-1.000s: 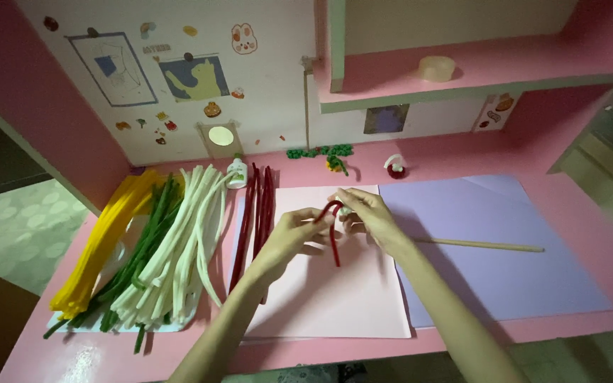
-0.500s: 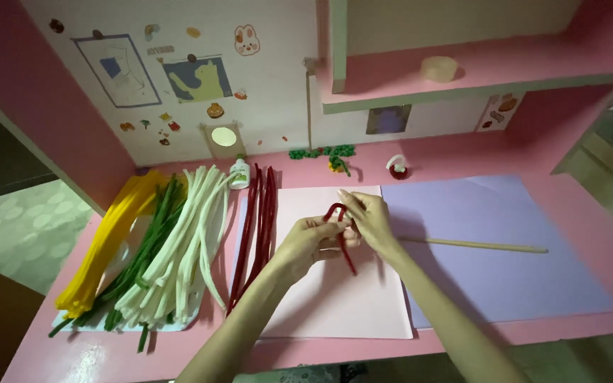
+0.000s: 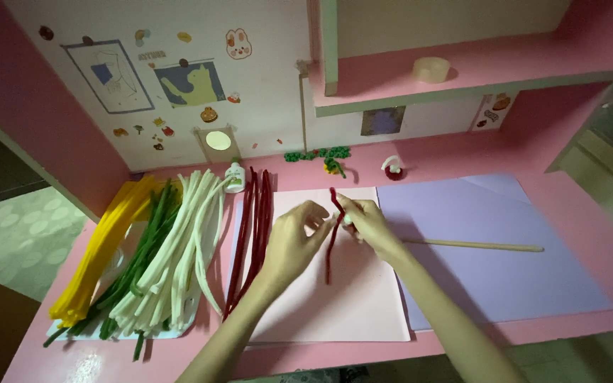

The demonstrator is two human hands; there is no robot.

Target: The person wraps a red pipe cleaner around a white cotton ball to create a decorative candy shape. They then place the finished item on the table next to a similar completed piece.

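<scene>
At the far left of the pink desk (image 3: 590,206) lay a bundle of yellow pipe cleaners (image 3: 101,252); beside it green pipe cleaners (image 3: 143,248), then white pipe cleaners (image 3: 186,248), then a few dark red pipe cleaners (image 3: 250,234) along the edge of the pink paper sheet (image 3: 349,305); a small white glue bottle (image 3: 234,177) stood at their far end. Over the pink sheet the left hand (image 3: 289,245) was curled, its fingertips pinched on the red pipe cleaner (image 3: 330,245) near its upper part; the stem ran nearly straight down from between the two hands, its lower end on the sheet. The right hand (image 3: 370,223) gripped the same stem just beside the left, fingers closed around its top. Right of the hands a thin wooden stick (image 3: 473,246) lay across the lilac paper sheet (image 3: 498,262). A second earlier the red stem was bent into a short loop between the hands; here it hung longer and straighter, and the hands sat slightly further apart.
</scene>
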